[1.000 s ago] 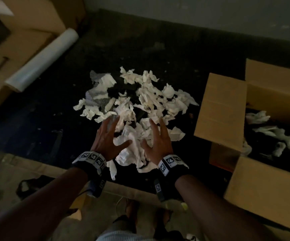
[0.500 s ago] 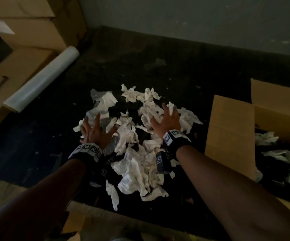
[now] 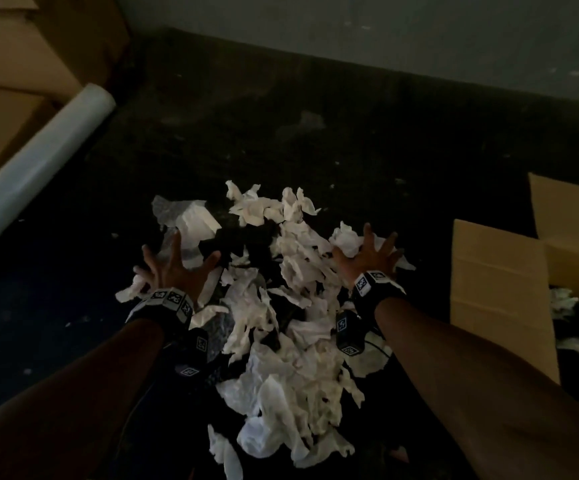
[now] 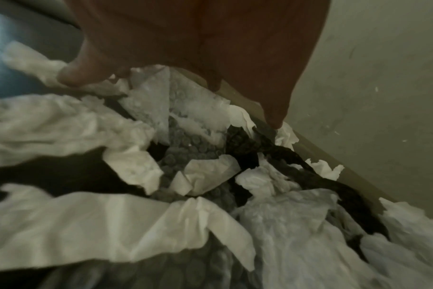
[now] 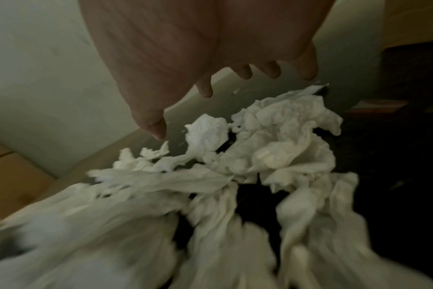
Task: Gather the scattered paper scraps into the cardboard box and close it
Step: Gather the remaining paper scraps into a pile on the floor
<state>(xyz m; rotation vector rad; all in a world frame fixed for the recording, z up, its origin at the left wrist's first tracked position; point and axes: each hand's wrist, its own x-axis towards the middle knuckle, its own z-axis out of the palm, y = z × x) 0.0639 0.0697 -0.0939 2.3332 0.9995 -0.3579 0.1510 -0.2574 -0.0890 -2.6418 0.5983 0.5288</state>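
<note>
A heap of white crumpled paper scraps [image 3: 291,327] lies on the dark floor in front of me. My left hand [image 3: 173,268] is spread with straight fingers over the heap's left edge, its fingertips [image 4: 275,121] touching scraps [image 4: 146,105]. My right hand [image 3: 367,258] is spread wide over the far right side of the heap, hovering just above the scraps [image 5: 272,140] with nothing held. The open cardboard box [image 3: 503,296] stands at the right, flaps up, with a few scraps [image 3: 563,301] inside.
A roll of clear plastic film [image 3: 38,168] lies on the floor at the left, beside stacked cardboard boxes [image 3: 21,64]. A pale wall [image 3: 350,29] runs along the far side. Some bubble wrap [image 4: 185,152] is mixed in under the scraps.
Both hands have reached forward from the near end of the heap and moved apart to its far left and right sides, with fingers spread wider.
</note>
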